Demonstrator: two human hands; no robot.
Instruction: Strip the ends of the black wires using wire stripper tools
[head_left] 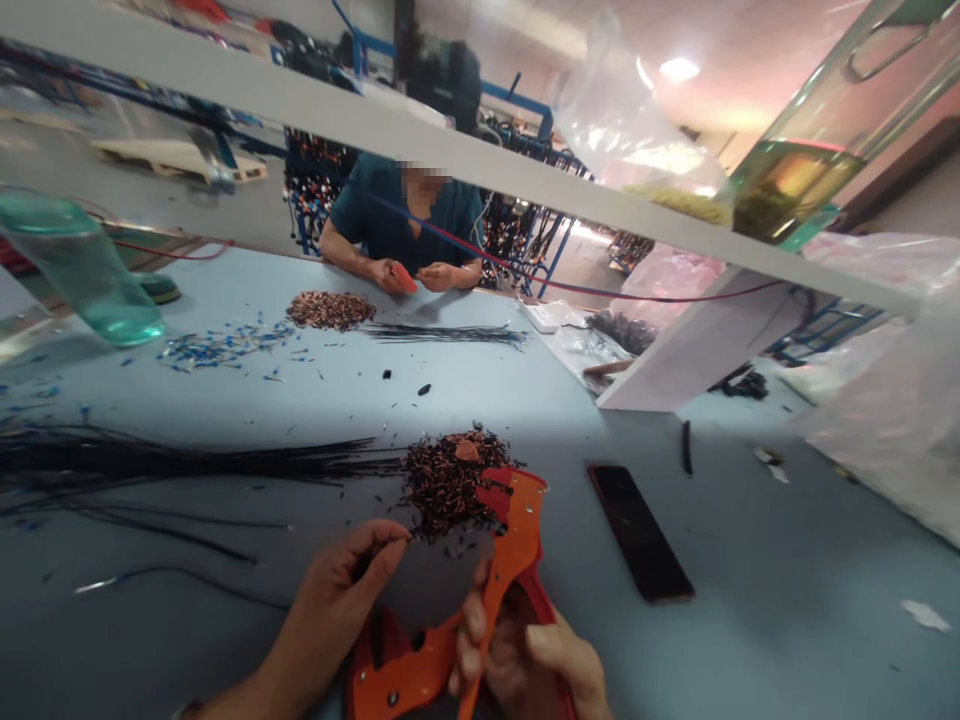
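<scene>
My right hand [532, 650] is wrapped round the handles of an orange and red wire stripper [517, 530], its jaws over the near right edge of a heap of short black and copper-coloured cut bits [450, 480]. My left hand [360, 570] is closed, thumb and forefinger pinched at the heap's near edge. A thin black wire [187, 573] with a pale metal tip runs behind my left wrist and seems to be in that pinch. Between my hands lies a second orange and red hand tool [405, 675], partly hidden by my right hand.
Bundled black wires [187, 458] lie left. A black phone [641, 535] lies right. Across the table, a person [405, 220] holds a red tool by a copper-coloured heap [330, 309] and blue-ended pieces [225, 343]. A green bottle [82, 265] and white shelf [487, 165] obstruct.
</scene>
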